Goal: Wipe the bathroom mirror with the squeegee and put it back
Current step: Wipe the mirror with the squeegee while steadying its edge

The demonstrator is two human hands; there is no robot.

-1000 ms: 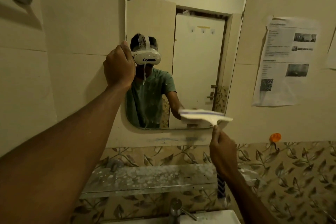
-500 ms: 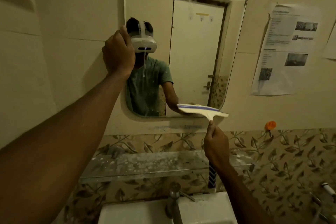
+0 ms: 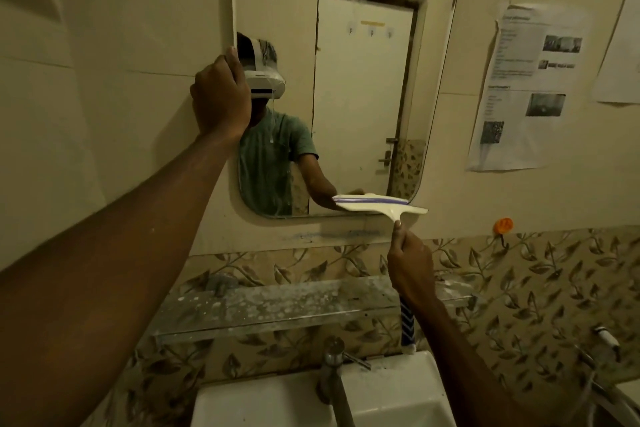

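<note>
A tall rounded mirror point(image 3: 363, 87) hangs on the cream tiled wall. My right hand point(image 3: 410, 265) grips the handle of a white squeegee point(image 3: 379, 206) with a blue rubber strip. Its blade lies flat against the mirror's bottom right edge. The blue striped end of the handle point(image 3: 408, 326) sticks out below my wrist. My left hand point(image 3: 221, 97) is curled around the mirror's left edge at mid height. Water streaks run down the glass on the left.
A spotted glass shelf point(image 3: 277, 305) runs under the mirror. Below it stand a metal tap point(image 3: 334, 371) and a white sink point(image 3: 391, 388). Printed paper sheets point(image 3: 526, 87) hang on the wall to the right, with an orange hook point(image 3: 503, 225) beneath them.
The squeegee has slid down the glass to the mirror's bottom edge. My view has tilted downward, so the sink now shows. My left hand stays on the mirror's edge.
</note>
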